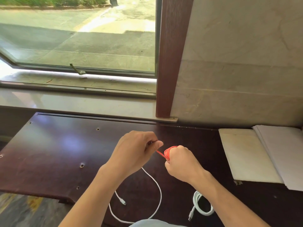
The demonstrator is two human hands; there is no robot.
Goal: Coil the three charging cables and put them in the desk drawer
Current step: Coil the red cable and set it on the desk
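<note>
A red cable [167, 152] is wound in loops around the fingers of my right hand [182, 163], which is closed on the coil. My left hand [136, 149] pinches the cable's free end, and a short taut length runs between the two hands above the dark wooden desk [54, 153]. A loose white cable [158, 187] lies uncoiled on the desk below my hands, its plug near the front edge. A second white cable [199, 205] lies coiled at the lower right, under my right forearm. No drawer is in view.
A cream pad [246, 154] and a stack of white paper [285, 154] lie at the desk's right side. A window sill [78, 102] and a brown wooden post [172, 54] stand behind the desk. The desk's left front edge drops to the floor.
</note>
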